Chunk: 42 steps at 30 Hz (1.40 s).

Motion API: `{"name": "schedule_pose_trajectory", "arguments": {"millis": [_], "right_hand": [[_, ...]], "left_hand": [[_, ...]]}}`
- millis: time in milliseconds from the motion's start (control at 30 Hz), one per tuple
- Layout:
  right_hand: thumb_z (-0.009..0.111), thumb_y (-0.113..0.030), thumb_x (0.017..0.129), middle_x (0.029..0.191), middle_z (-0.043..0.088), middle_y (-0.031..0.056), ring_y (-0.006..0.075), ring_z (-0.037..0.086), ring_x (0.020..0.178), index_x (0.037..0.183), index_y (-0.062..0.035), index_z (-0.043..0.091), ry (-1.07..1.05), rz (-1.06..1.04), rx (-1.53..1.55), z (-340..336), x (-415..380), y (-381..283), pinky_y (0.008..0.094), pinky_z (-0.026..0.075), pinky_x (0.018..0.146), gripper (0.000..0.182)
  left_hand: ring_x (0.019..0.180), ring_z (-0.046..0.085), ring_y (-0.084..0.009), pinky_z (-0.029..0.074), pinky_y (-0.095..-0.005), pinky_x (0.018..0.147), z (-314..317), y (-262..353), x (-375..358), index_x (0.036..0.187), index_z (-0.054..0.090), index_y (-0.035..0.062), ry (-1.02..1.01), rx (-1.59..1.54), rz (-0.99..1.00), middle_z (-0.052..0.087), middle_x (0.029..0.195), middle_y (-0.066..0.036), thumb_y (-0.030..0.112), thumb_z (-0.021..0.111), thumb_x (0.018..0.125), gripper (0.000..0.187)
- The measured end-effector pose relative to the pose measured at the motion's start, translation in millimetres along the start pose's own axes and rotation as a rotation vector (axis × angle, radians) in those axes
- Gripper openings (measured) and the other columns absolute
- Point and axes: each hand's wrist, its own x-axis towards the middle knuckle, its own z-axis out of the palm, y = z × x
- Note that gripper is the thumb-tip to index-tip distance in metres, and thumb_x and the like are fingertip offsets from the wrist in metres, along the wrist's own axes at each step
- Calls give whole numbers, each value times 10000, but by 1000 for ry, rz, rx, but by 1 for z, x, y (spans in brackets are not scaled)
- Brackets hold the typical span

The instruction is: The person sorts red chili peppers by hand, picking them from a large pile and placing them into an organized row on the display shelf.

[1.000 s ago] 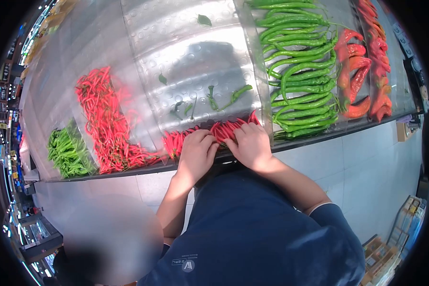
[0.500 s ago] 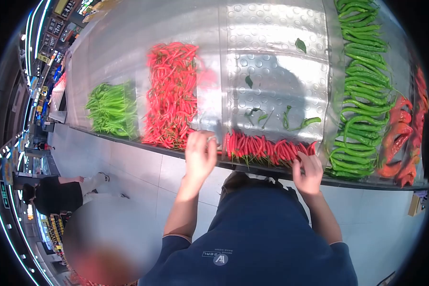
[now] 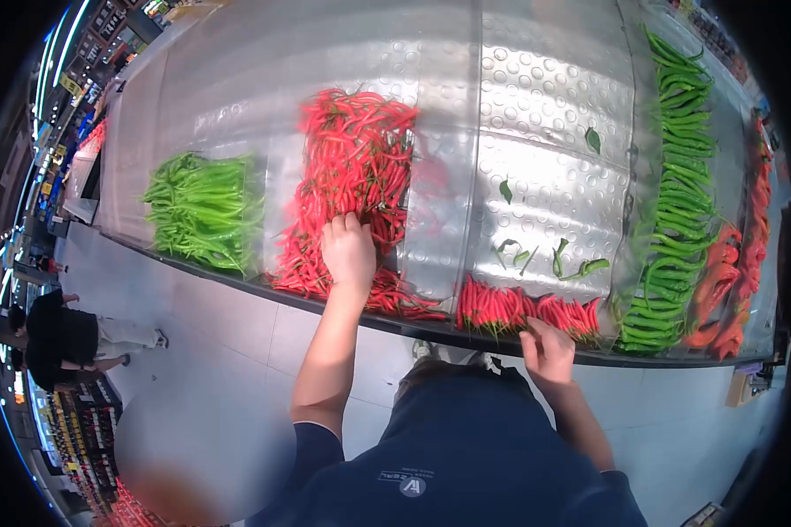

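Note:
My left hand (image 3: 350, 253) reaches into a tall heap of thin red chili peppers (image 3: 360, 154); its bent fingers close on peppers there, with the fingertips partly hidden. At the stall's front edge, my right hand (image 3: 550, 353) is curled, fingers drawn together against the stems of a neat row of red chili peppers (image 3: 492, 307). What it holds, if anything, cannot be made out. That row lies side by side on the dimpled metal display surface (image 3: 545, 211). A few loose red chilies (image 3: 404, 301) trail along the edge between the heap and the row.
Light green peppers (image 3: 200, 211) are stacked at the left. On the right stand a long column of green peppers (image 3: 677, 211) and larger red peppers (image 3: 719, 277). Leaf scraps (image 3: 593, 140) and a bent green pepper piece (image 3: 594, 266) lie on the metal. A person (image 3: 66, 338) stands in the aisle.
My left hand has moved from the gap beside the row up onto the red heap. My right hand has shifted back slightly toward the row's front stems. The view has turned a little.

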Motion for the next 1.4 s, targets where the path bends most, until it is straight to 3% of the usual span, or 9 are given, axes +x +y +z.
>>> {"name": "schedule_pose_trajectory", "arguments": {"millis": [33, 400, 600, 667, 733, 800, 967, 1267, 1400], "right_hand": [[722, -65, 813, 626, 575, 89, 276, 554, 520, 1082, -9, 652, -63, -36, -16, 2, -5, 4, 399, 448, 520, 283], [723, -19, 774, 674, 614, 86, 265, 599, 555, 1056, -29, 653, -207, -115, 21, 30, -2, -24, 390, 491, 543, 291], [728, -30, 765, 742, 635, 101, 272, 621, 619, 1040, -18, 673, -176, -151, 51, 27, 17, -40, 384, 513, 587, 280], [720, -38, 776, 996, 640, 145, 308, 635, 814, 1082, -22, 688, -141, -166, 88, 24, 27, -49, 402, 519, 729, 308], [726, -34, 750, 1140, 603, 163, 330, 600, 990, 1109, -18, 683, -139, -254, 85, 16, 45, -60, 429, 484, 862, 363], [695, -42, 733, 1216, 577, 165, 329, 545, 1114, 1145, -22, 671, -143, -318, 12, 3, 63, -81, 458, 430, 961, 413], [607, -163, 772, 949, 619, 86, 258, 536, 1063, 1157, -44, 673, -281, -448, -32, -9, 47, -54, 486, 352, 1046, 408], [722, -165, 845, 886, 656, 66, 234, 577, 830, 968, -73, 667, 27, 308, -439, -61, -15, 28, 386, 365, 850, 164], [744, -179, 836, 834, 649, 75, 286, 633, 709, 926, -69, 689, 132, 343, -501, -59, -22, 52, 392, 497, 662, 152]], "left_hand": [[916, 602, -307, 494, -433, 827, 4, 2, 2, 903, 658, 47, 50, 23, 30, 635, 916, -121, 223, 691, 839, 190], [804, 639, -374, 506, -447, 753, -43, -16, 10, 960, 714, -58, -57, -474, -133, 660, 814, -229, 138, 638, 863, 231], [691, 646, -179, 504, -316, 640, -106, -26, -20, 1006, 707, -60, -241, -887, -395, 671, 755, -112, 84, 689, 886, 188], [671, 613, -101, 485, -239, 614, -127, -17, -25, 988, 699, -72, -469, -1285, -538, 652, 749, -21, 33, 629, 939, 135], [667, 597, -95, 478, -237, 602, -132, -8, -35, 993, 689, -61, -602, -1423, -520, 646, 790, -32, 20, 637, 931, 115], [652, 583, -96, 467, -238, 579, -135, 13, -40, 972, 679, -61, -795, -1321, -140, 634, 850, -45, 3, 660, 907, 93], [707, 587, -205, 465, -308, 653, -140, 69, -56, 999, 682, -24, -928, -1117, 255, 610, 826, -109, 1, 684, 859, 142], [702, 603, -195, 480, -295, 661, -121, 101, -75, 1032, 657, -38, -1065, -1074, 89, 602, 828, -104, 8, 633, 906, 137], [724, 606, -132, 485, -273, 676, -110, 110, -80, 989, 630, -48, -1026, -1117, 167, 617, 824, -92, -1, 584, 940, 83]]}}
